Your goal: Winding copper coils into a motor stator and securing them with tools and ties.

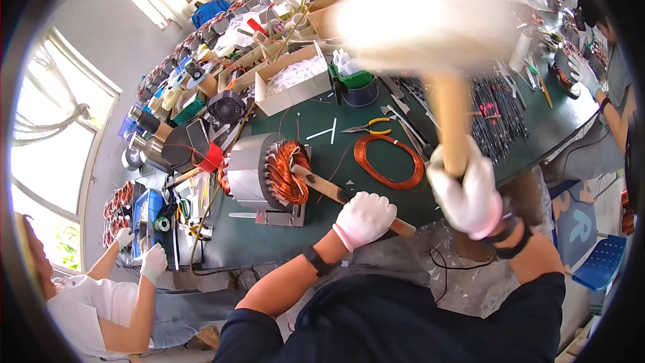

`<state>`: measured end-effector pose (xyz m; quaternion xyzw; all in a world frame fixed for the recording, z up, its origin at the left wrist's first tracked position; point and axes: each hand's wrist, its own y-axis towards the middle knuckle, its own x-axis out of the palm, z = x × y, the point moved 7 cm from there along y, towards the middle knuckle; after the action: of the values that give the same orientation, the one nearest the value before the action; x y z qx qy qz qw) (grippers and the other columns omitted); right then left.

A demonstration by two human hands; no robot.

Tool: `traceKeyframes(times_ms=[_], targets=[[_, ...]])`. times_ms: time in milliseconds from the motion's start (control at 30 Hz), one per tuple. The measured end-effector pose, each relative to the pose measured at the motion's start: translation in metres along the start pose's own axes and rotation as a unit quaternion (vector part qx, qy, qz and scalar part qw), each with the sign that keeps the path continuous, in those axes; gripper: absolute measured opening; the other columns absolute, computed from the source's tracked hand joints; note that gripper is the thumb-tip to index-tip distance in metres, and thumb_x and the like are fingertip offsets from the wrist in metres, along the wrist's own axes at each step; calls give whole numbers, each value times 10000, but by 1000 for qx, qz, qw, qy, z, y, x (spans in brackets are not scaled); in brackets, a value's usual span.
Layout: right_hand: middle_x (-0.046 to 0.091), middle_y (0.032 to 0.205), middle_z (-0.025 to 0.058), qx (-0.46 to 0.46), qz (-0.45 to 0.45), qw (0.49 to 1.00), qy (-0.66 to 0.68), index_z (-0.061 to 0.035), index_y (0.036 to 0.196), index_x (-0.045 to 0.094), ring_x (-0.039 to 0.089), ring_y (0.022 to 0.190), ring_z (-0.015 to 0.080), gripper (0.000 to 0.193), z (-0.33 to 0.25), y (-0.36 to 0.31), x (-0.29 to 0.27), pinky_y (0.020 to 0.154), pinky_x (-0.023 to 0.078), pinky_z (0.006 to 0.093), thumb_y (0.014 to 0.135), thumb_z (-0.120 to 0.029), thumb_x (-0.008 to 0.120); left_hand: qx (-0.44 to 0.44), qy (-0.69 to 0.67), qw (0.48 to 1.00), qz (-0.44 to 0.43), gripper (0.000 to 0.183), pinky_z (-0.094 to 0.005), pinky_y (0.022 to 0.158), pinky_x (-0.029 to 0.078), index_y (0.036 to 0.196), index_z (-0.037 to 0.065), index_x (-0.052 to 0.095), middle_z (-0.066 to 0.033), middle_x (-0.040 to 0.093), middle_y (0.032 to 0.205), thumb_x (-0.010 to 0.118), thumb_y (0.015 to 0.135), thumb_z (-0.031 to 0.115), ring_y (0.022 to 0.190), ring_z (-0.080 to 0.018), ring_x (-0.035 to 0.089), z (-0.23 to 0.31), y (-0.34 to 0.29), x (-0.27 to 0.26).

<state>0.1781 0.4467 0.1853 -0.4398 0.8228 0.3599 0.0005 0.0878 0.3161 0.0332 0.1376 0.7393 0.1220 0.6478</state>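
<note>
Open cardboard box (290,87) on green bench (376,195), filled with white strips. Green tub (354,79) sat on dark round pot (361,94), white scraps stuffed inside. Second, bigger cardboard box (322,17) behind, contents hidden by blur.

Counted: one motor stator (259,171) lying on its side on the bench, copper windings (287,173) facing right. One loose coil of copper wire (390,160) flat on bench just right of stator. One pair of pliers (368,126) with yellow handles beyond the coil. One bundle of thin dark rods (500,117) at right. Two white strips (326,131) crossed near pliers. Two metal cylinders (144,136) at left edge.

Both hands in white gloves. Left hand (365,218) clenched around wooden drift (329,190), its far end touching the copper windings, near end poking out past the fist. Right hand (467,191) clenched on wooden handle of mallet (430,20), raised high, pale head blurred large above the bench. Black wrist straps on both arms.

Other people: two gloved hands (141,252) of a person in white at lower left, resting by the bench edge; another person's gloved hand (583,72) at upper right; two more people far back by the window.
</note>
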Motion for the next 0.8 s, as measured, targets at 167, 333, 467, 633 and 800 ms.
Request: traceKeyframes(times_ms=[167, 333, 467, 633, 800], targets=[[681, 757, 212, 130, -322, 898, -269, -39, 1047, 536, 689, 740, 434, 247, 114, -54, 51, 681, 546, 536, 1001, -272, 601, 48, -33, 996, -65, 100, -377, 579, 479, 696, 142, 609, -41, 554, 658, 676, 747, 195, 613, -240, 611, 13, 4, 0], [624, 697, 199, 158, -196, 967, -48, -10, 1005, 511, 678, 623, 379, 329, 117, -58, 59, 587, 533, 479, 979, -304, 655, 75, -256, 952, 149, 228, -373, 589, 497, 776, 102, 618, -66, 627, 780, 793, 674, 207, 681, -256, 646, 19, -8, -118], [582, 708, 44, 449, -190, 796, 358, -35, 932, 509, 562, 469, 132, 251, 96, -62, 123, 396, 432, 303, 997, -253, 615, -270, -209, 893, 292, 298, -418, 804, 446, 830, 65, 540, -97, 569, 864, 546, 946, 339, 862, -245, 555, -51, -115, -173], [537, 686, 38, 472, -180, 757, 415, -25, 953, 490, 547, 469, 123, 220, 93, -92, 173, 396, 449, 299, 1000, -207, 604, -598, -232, 606, 471, 393, -326, 827, 455, 1027, 55, 631, -97, 616, 1047, 423, 1091, 382, 885, -177, 557, -112, -282, -203], [540, 720, 20, 477, -144, 755, 426, -22, 1021, 513, 546, 489, 102, 207, 68, -105, 187, 400, 441, 281, 998, -204, 610, -704, -370, 500, 342, 425, -340, 794, 555, 1258, -17, 642, -134, 695, 1133, 644, 1035, 344, 962, -219, 715, -136, -354, -122]])
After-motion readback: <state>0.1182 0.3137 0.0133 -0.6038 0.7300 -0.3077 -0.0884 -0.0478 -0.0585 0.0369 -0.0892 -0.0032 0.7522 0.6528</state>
